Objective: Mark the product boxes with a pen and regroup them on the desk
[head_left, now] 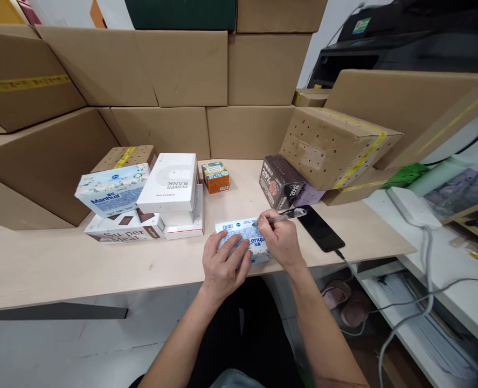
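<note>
A pale wood-topped desk [174, 257] spans the view, backed by a wall of brown cardboard boxes [182, 70]. On the right, a dotted carton [327, 145] with yellow tape leans at a tilt above a dark brown box [279, 180] marked "20%". On the left, a white POWER BANK box [170, 183] sits in a stack, just beside a blue-and-white Manhua pack [113, 188] that rests on another box.

A second, similar pack [239, 231] lies at the front edge of the desk, its printed face up and the lettering upside down to the wearer. The step in hand looks to be writing on or marking that face, close to its far edge. The next move seems to call for holding the pack firm while the stroke is guided along a surface that may give a little.

The left hand [227, 264] is opened out, its fingers spread and laid across the near left part of the pack, pressing rather than gripping. The right hand [281, 237], near a black smartphone [321, 229], is curled closed in a writing grip around a clear-barrelled pen [283, 216]. Whether its tip meets the pack is too small to tell.
</note>
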{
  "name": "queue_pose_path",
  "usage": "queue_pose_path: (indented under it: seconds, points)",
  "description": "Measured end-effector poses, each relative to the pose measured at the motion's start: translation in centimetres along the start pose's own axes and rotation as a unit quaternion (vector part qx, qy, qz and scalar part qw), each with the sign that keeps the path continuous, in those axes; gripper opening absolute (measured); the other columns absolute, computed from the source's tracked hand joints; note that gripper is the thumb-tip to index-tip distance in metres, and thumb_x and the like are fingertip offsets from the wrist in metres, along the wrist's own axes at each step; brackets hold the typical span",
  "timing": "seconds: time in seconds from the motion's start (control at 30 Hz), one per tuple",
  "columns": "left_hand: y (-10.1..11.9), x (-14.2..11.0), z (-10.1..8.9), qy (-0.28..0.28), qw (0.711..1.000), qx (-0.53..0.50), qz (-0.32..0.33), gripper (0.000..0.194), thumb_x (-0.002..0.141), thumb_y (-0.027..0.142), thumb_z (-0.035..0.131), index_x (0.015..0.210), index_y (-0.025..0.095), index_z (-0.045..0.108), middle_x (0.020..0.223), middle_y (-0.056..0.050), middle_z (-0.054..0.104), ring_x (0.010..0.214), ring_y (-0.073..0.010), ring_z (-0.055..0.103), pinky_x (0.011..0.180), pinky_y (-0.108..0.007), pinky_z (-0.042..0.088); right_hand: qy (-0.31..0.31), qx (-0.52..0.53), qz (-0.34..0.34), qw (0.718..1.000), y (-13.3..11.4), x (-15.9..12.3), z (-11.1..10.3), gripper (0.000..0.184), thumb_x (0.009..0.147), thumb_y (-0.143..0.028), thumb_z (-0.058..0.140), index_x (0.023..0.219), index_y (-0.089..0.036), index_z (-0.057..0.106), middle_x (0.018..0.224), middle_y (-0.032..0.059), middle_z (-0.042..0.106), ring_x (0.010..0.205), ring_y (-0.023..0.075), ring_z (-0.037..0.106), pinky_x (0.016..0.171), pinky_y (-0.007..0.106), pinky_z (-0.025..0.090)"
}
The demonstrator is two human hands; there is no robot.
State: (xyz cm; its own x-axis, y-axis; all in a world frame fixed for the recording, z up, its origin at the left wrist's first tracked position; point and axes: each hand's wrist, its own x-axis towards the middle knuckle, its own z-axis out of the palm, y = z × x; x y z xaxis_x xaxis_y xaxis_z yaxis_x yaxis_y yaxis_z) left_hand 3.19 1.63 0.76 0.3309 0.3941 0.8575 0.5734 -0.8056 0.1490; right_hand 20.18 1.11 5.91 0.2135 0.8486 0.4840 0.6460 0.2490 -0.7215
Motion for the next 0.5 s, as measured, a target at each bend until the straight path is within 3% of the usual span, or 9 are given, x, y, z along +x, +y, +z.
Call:
queue_pose_path:
  seconds: [0.23, 0.33, 0.43, 0.5]
  points:
    - [-0.1, -0.2, 0.1, -0.009, 1.000, 0.001, -0.003, 0.031, 0.080, 0.020, 0.072, 0.111, 0.024, 0.069, 0.109, -0.005, 0.075, 0.111, -0.0299, 0.064, 0.100, -0.052, 0.049, 0.007, 0.040, 0.007, 0.999, 0.3, -0.2, 0.1, 0.025, 0.095, -0.031, 0.046, 0.073, -0.020, 0.054, 0.055, -0.0061, 0.048, 0.049, 0.0088, 0.046, 0.052, 0.023, 0.034]
    - [-0.3, -0.5, 0.2, -0.017, 1.000, 0.001, -0.003, 0.032, 0.082, 0.020, 0.071, 0.113, 0.024, 0.068, 0.110, -0.005, 0.075, 0.110, -0.0290, 0.066, 0.102, -0.053, 0.049, 0.082, 0.138, 0.051, 0.986, 0.5, -0.5, 0.3, 0.024, 0.095, -0.036, 0.048, 0.081, -0.020, 0.057, 0.059, -0.0051, 0.054, 0.049, 0.0087, 0.048, 0.049, 0.021, 0.037]
    - [-0.4, -0.7, 0.3, -0.016, 1.000, 0.000, -0.004, 0.032, 0.082, 0.019, 0.070, 0.114, 0.024, 0.068, 0.111, -0.006, 0.075, 0.109, -0.0284, 0.067, 0.101, -0.053, 0.049, 0.181, 0.241, 0.080, 0.950, 1.2, -1.1, -0.1, 0.022, 0.096, -0.041, 0.050, 0.093, -0.021, 0.058, 0.067, -0.0035, 0.060, 0.049, 0.0085, 0.050, 0.047, 0.020, 0.040]
    - [-0.4, -0.7, 0.3, -0.014, 1.000, -0.001, -0.005, 0.032, 0.083, 0.019, 0.070, 0.115, 0.025, 0.067, 0.111, -0.006, 0.075, 0.109, -0.0281, 0.067, 0.101, -0.053, 0.049, 0.218, 0.226, 0.071, 0.947, 2.2, -1.7, -0.9, 0.022, 0.096, -0.041, 0.050, 0.103, -0.021, 0.059, 0.076, -0.0012, 0.063, 0.052, 0.0090, 0.052, 0.047, 0.021, 0.043]
